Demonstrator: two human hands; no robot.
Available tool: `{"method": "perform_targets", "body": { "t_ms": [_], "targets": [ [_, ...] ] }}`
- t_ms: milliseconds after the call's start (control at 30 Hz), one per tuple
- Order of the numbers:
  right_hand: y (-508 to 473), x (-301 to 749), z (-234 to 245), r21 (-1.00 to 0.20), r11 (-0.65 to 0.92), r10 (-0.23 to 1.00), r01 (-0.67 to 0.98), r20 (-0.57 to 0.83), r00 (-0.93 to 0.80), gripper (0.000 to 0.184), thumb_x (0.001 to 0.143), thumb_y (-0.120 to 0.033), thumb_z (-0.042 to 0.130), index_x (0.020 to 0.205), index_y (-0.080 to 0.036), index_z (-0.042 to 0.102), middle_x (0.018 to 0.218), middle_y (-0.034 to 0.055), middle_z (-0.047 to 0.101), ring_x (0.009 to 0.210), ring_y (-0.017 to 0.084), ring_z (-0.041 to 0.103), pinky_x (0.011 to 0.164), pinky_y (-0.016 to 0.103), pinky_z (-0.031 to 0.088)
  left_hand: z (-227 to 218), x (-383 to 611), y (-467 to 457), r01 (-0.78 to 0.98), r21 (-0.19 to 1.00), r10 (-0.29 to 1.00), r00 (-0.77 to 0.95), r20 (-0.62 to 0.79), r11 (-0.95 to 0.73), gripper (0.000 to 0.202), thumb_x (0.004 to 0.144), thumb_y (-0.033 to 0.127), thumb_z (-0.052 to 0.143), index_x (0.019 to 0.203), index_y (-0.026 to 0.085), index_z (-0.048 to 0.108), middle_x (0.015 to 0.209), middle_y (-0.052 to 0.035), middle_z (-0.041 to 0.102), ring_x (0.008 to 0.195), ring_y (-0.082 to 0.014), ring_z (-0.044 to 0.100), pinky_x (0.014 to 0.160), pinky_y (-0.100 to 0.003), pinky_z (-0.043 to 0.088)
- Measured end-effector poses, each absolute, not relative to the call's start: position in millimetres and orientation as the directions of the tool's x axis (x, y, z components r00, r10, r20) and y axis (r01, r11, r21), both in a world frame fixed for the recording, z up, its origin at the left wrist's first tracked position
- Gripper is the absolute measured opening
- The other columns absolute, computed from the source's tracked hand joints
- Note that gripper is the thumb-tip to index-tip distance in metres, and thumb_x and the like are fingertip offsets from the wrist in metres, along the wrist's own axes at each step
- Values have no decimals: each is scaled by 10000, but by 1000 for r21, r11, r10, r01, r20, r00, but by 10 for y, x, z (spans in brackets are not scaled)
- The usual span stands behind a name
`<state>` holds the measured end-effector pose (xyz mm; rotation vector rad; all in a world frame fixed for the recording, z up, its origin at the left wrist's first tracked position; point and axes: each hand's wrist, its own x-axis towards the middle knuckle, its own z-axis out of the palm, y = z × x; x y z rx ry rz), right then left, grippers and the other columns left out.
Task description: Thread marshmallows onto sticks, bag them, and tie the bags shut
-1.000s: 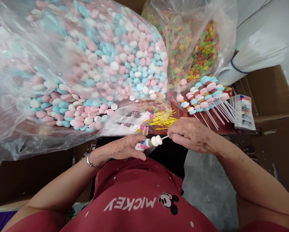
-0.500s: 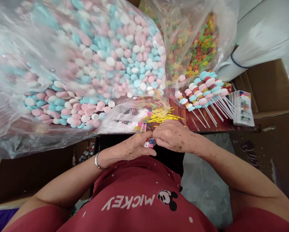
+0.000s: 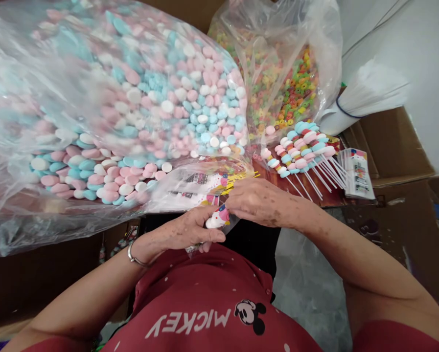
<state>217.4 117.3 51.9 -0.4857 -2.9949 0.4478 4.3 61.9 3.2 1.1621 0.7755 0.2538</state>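
Observation:
My left hand (image 3: 190, 229) is closed around a small printed plastic bag (image 3: 218, 218), white with pink and blue patches, in front of the table edge. The fingers of my right hand (image 3: 258, 201) are pinched at the upper right edge of this bag; their tips are partly hidden. What the bag contains, I cannot make out. Just behind my hands lie thin yellow twist ties (image 3: 237, 182) and more flat printed bags (image 3: 195, 187) under clear plastic. To the right rests a pile of candy skewers (image 3: 302, 150) with pink, blue and white sweets on white sticks.
A large clear sack of pastel candies (image 3: 160, 98) covers the left and back. Behind the skewers stands a sack of colourful candy rings (image 3: 292, 93). At the right are a stack of printed bags (image 3: 358, 173), white sticks (image 3: 375, 90) in a container and a cardboard box (image 3: 399, 142).
More of the small bag shows now, between my hands. My left hand has moved slightly left and down, and its thumb and fingers are spread wider around the bag. The view has shifted a little.

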Motion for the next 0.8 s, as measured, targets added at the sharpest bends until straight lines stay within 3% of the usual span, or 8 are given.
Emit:
{"method": "perform_targets", "body": {
  "t_ms": [133,267,333,500,633,700,800],
  "targets": [
    [1144,2112,432,-370,877,342,307,30,-939,252,957,-174,456,780,-148,632,750,36,642,705,142,516,666,271,372,28,122,599,84,886,634,668,-389,456,319,754,398,737,893,164,570,559,40,599,480,-95,557,494,-207,436],
    [1165,2127,440,-439,845,371,305,70,-926,212,951,-170,468,838,-157,648,780,30,650,754,146,557,705,268,428,-5,118,578,-93,856,729,576,-370,509,314,840,465,644,906,162,595,665,-28,680,572,-135,643,545,-233,483],
    [1174,2131,480,-419,851,394,315,113,-912,186,946,-178,469,939,-156,653,865,51,660,831,167,583,755,293,466,-2,132,573,-154,843,767,523,-373,515,309,849,468,631,883,162,605,655,-33,685,553,-142,645,532,-239,494],
    [1133,2127,482,-372,787,612,492,375,-696,325,962,-204,426,1264,-153,533,1213,132,608,1174,233,543,969,407,471,62,248,576,-324,816,863,342,-372,479,298,765,421,723,742,158,586,736,-28,700,630,-153,680,597,-263,550],
    [1028,2127,374,-350,820,572,454,454,-683,294,987,-240,391,1202,-143,566,1054,120,671,1065,235,610,936,408,500,1,304,574,-358,845,916,216,-338,396,333,760,446,719,712,161,553,598,-5,659,506,-120,613,476,-200,462],
    [968,2113,348,-421,801,592,425,455,-665,292,984,-257,410,1224,-160,544,1058,110,670,1023,222,624,922,399,507,-49,306,572,-352,865,932,192,-306,357,335,800,463,678,721,169,538,549,5,634,459,-105,567,436,-182,405],
    [881,2057,323,-672,622,761,401,401,-510,336,949,-290,477,1272,-198,477,1123,91,633,890,172,633,822,340,532,-74,294,582,-339,900,961,124,-246,274,310,858,479,611,785,187,537,570,27,618,442,-96,519,438,-192,398]
  ]
}}
